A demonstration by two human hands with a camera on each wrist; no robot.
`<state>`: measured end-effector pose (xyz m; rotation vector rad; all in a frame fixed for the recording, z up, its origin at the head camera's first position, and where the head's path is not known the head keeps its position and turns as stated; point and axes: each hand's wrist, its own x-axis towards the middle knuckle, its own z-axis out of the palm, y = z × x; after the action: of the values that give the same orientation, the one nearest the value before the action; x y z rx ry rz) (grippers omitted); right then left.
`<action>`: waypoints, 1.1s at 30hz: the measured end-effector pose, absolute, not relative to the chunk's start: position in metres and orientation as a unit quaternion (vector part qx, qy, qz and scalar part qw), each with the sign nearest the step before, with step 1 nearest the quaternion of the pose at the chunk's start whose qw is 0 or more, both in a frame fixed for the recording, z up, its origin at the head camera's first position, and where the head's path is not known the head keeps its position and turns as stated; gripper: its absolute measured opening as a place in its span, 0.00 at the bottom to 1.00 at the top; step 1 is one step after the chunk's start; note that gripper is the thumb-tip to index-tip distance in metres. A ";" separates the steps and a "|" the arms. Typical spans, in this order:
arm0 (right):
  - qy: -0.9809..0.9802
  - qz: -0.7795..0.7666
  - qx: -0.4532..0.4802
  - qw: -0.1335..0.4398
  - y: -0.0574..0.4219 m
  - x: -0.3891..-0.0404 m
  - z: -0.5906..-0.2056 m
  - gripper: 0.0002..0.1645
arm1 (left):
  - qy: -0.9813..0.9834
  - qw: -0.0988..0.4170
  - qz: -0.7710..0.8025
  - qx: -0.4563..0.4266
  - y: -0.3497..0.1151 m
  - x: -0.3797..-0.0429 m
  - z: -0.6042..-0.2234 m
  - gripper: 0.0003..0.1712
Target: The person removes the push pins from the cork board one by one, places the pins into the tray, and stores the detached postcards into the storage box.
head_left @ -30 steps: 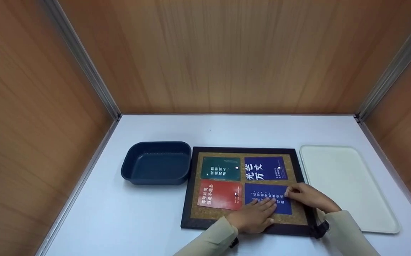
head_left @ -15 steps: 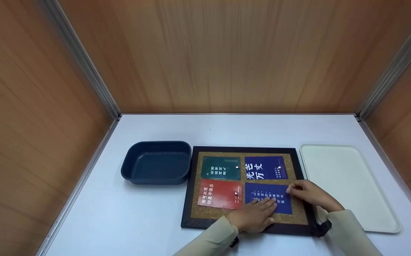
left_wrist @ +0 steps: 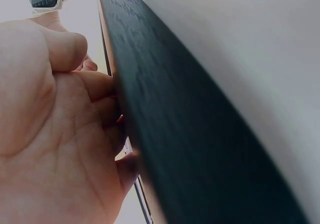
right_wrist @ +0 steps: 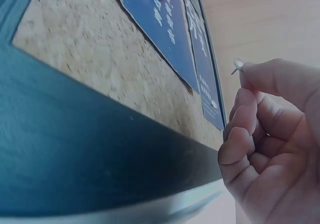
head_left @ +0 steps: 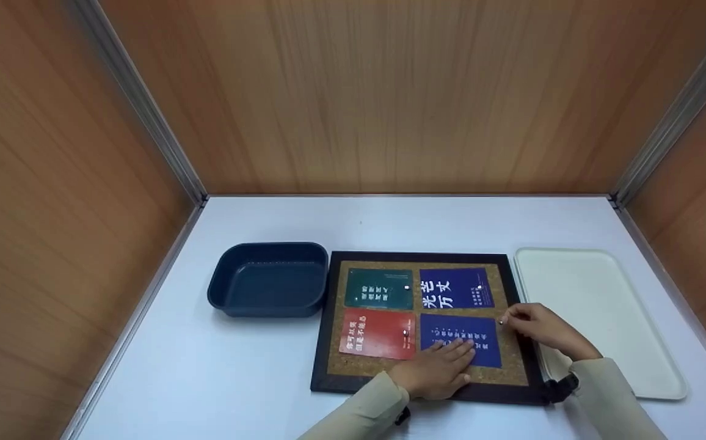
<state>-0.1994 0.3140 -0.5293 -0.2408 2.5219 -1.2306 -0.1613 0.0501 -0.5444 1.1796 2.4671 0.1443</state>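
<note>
In the head view my left hand [head_left: 432, 373] lies with extended fingers over the lower right blue card [head_left: 488, 348], which rests on a black-framed corkboard [head_left: 359, 368]. My right hand [head_left: 545, 333] hovers just right of that card's upper right corner. Between its thumb and index finger it pinches a thumbtack [right_wrist: 238, 64], whose pin points out in the right wrist view. Three more cards are on the cork: a green card [head_left: 380, 282], a red card [head_left: 377, 339] and another blue card [head_left: 466, 296], each with a small tack at its right side.
A dark blue deep dish [head_left: 280, 287] stands against the board's left side. To the right, close beside the frame, lies a pale flat tray [head_left: 603, 318]. Wooden panels [head_left: 389, 104] wall the white table [head_left: 237, 379] at the back and both sides.
My right hand has drawn back rightward from the lower right card's corner, and the thumbtack now shows off the card at its fingertips. The left hand has stayed in place.
</note>
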 end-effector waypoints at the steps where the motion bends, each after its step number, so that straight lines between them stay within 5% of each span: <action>1: 0.884 -0.431 -0.081 0.162 0.315 -0.200 -0.529 0.15 | 0.883 0.200 0.052 0.422 0.050 -0.162 -0.545 0.32; 33: 0.895 -0.428 -0.011 0.128 0.373 -0.195 -0.524 0.24 | 0.880 0.216 0.055 0.419 0.050 -0.163 -0.546 0.32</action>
<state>-0.1948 0.3726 -0.5239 -0.0308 2.6025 -1.2440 -0.1633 0.0503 -0.5465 1.1624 2.4401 0.1511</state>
